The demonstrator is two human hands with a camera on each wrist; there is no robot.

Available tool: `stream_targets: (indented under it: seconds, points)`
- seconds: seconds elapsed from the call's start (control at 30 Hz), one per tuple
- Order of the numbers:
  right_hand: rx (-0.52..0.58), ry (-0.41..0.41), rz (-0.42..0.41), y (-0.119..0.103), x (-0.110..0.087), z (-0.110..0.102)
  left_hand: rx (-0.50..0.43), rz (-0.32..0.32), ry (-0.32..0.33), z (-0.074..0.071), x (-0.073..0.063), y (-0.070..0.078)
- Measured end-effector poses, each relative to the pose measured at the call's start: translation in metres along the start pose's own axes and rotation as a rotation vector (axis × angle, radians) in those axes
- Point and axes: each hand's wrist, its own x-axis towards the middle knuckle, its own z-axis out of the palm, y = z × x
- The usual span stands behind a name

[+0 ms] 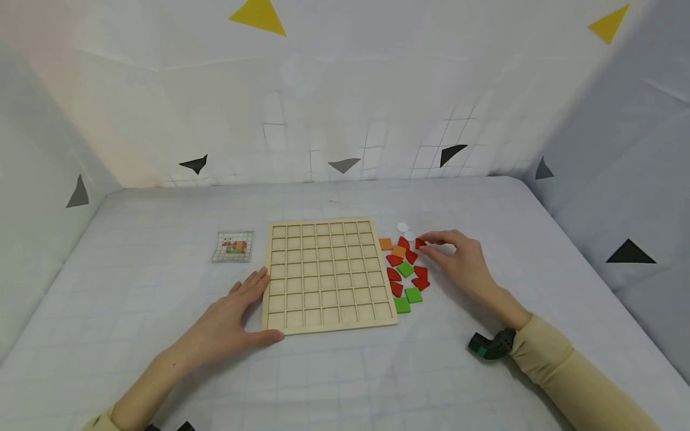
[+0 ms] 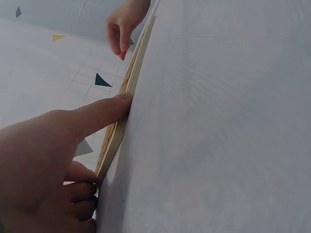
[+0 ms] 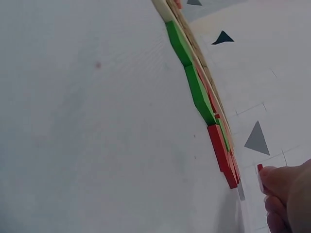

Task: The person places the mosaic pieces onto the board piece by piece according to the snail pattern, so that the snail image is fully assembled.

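A square wooden grid board (image 1: 329,278) lies flat on the table. My left hand (image 1: 229,323) spans its near left corner, fingers stretched along the left edge and thumb against the front edge. The left wrist view shows the thumb (image 2: 104,112) on the board's side. Between thumb and fingertips, my right hand (image 1: 460,260) pinches a small red tile (image 1: 420,243) with a curved edge. This tile (image 3: 260,170) also shows at the fingertips in the right wrist view. Just below that hand lie more red tiles (image 1: 421,273), green square tiles (image 1: 413,295) and orange square tiles (image 1: 385,243).
Two white round discs (image 1: 402,227) lie at the far end of the tile group, which borders the board's right side. Left of the board is a small picture card (image 1: 233,246) with a coloured figure on a grid. A white cloth wall (image 1: 334,90) rises behind the table.
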Motion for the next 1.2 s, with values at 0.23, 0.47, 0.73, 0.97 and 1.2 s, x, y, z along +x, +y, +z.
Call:
stream_targets:
  seconds: [0.23,0.47,0.73,0.97,1.2]
  points:
    - [0.097,-0.06,-0.032,-0.021,0.009,0.007,0.002,0.024,0.019,0.0,-0.002,0.002]
    - [0.157,-0.082,-0.078,-0.038,0.018,0.022,0.008,0.041,0.023,-0.001,-0.002,0.004]
    - [0.207,-0.086,-0.149,-0.049,0.028,0.04,0.009,0.04,0.005,-0.002,-0.002,0.004]
    - [0.225,-0.118,-0.158,-0.058,0.031,0.053,0.008,0.023,-0.013,-0.001,0.0,0.004]
    - [0.21,-0.163,-0.151,-0.065,0.035,0.065,0.001,0.024,-0.016,-0.001,0.0,0.004]
